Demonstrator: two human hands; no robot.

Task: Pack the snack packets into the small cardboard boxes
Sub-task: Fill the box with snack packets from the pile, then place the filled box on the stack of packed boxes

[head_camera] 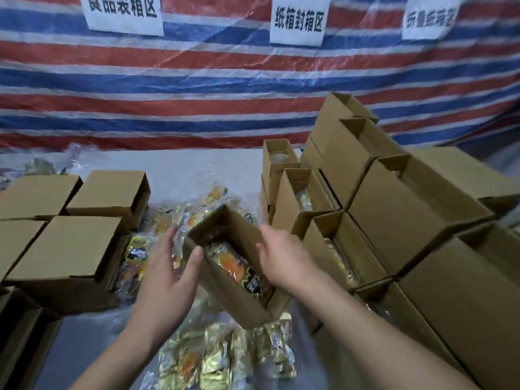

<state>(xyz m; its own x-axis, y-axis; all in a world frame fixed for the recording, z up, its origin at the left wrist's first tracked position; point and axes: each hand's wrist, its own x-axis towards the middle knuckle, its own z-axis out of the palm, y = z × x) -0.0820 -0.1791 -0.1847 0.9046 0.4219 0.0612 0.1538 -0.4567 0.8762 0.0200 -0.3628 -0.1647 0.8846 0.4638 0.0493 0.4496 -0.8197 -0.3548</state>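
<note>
Mid-desk, filling step: open box (233,266) with packet (233,266) inside, gripped by left hand (166,266) on its left wall, right hand (284,260) loose at right wall; next, likely set among filled boxes (332,249).

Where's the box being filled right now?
Head view, centre: the open box sits tilted between the left hand and right hand, above the loose snack packets, with an orange packet inside. Stacked boxes stand to its right.
</note>
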